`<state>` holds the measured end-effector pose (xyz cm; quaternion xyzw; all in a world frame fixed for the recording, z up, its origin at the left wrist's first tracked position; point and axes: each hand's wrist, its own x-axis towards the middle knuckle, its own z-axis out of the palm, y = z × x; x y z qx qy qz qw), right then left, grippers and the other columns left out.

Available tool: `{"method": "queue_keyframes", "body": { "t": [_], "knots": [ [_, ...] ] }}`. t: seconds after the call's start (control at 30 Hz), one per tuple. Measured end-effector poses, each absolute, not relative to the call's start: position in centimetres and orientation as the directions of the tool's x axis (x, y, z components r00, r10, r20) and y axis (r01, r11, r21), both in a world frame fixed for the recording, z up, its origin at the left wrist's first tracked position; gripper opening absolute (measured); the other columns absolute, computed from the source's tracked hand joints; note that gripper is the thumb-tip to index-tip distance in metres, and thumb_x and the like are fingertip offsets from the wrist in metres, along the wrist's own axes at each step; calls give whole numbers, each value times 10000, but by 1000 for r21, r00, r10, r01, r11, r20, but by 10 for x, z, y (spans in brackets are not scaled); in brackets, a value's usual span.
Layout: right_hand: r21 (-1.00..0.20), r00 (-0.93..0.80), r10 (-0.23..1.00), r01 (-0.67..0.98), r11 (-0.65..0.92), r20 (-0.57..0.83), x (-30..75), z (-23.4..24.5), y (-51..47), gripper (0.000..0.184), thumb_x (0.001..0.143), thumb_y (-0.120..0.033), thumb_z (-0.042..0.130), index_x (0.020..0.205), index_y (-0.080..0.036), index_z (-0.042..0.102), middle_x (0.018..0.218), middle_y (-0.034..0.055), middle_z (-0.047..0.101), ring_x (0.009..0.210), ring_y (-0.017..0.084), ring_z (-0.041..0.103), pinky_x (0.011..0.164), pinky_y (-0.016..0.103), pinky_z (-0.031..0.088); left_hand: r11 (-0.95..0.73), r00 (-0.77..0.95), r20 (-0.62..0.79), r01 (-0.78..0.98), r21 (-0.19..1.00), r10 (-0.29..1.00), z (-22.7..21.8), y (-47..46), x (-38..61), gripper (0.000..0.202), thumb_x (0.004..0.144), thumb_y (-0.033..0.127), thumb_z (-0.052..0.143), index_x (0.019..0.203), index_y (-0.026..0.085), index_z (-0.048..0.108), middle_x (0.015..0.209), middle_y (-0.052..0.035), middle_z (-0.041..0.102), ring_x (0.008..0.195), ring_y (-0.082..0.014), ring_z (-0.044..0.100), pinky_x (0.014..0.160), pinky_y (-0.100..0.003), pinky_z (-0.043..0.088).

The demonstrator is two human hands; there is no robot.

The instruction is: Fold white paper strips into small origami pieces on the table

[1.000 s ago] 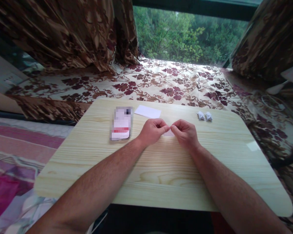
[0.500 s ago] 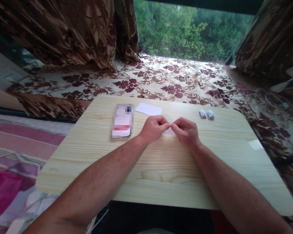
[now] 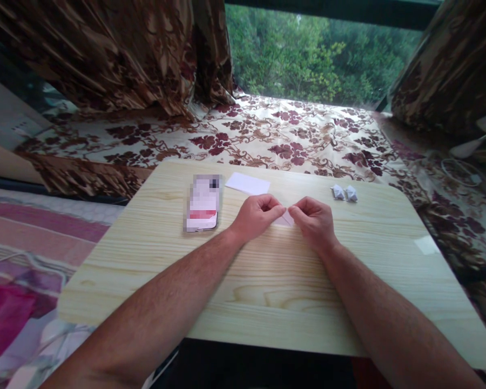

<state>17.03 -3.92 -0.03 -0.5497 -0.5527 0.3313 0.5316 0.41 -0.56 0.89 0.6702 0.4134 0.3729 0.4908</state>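
Note:
My left hand [image 3: 256,215] and my right hand [image 3: 316,220] meet at the middle of a pale wooden table [image 3: 275,292]. Both pinch a small white piece of paper [image 3: 287,217] that lies against the tabletop, most of it hidden by my fingers. The fingers of both hands are curled and pressed together on the paper. A flat white paper slip [image 3: 248,183] lies just beyond my left hand. Two small folded white paper shapes [image 3: 345,193] sit side by side to the far right of my right hand.
A phone [image 3: 203,203] lies face up on the table left of my left hand. Flowered cloth [image 3: 267,135] covers the ledge behind the table, with brown curtains [image 3: 117,54] on both sides of a window. Striped bedding [image 3: 28,254] lies at the left.
My hands stay together on the paper; a little more of the white piece shows between them now. The camera has shifted slightly.

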Motion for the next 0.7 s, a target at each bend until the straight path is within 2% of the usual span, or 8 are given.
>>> {"method": "queue_keyframes", "body": {
  "t": [0.27, 0.43, 0.7],
  "knots": [
    [-964, 169, 964, 206, 171, 207, 172, 5, -41, 179, 748, -261, 682, 617, -168, 604, 513, -28, 553, 470, 95, 459, 469, 240, 331, -110, 348, 57, 137, 984, 936, 7, -5, 2, 211, 760, 348, 675, 737, 141, 646, 579, 30, 548, 489, -70, 409, 480, -217, 324],
    [-970, 116, 973, 166, 179, 200, 173, 3, -40, 152, 737, -259, 706, 651, -161, 629, 536, -26, 574, 479, 95, 476, 472, 237, 341, -95, 375, 46, 114, 989, 926, 9, -5, 1, 185, 755, 318, 670, 717, 141, 636, 528, 50, 501, 464, -63, 377, 471, -215, 304],
    [-970, 101, 983, 202, 132, 155, 172, 1, -40, 169, 741, -294, 702, 661, -154, 648, 525, -23, 572, 471, 93, 461, 454, 231, 328, -157, 402, 82, 157, 975, 912, 9, -7, 2, 207, 772, 335, 654, 733, 132, 647, 566, 34, 517, 510, -74, 406, 484, -216, 301]
  ]
}}
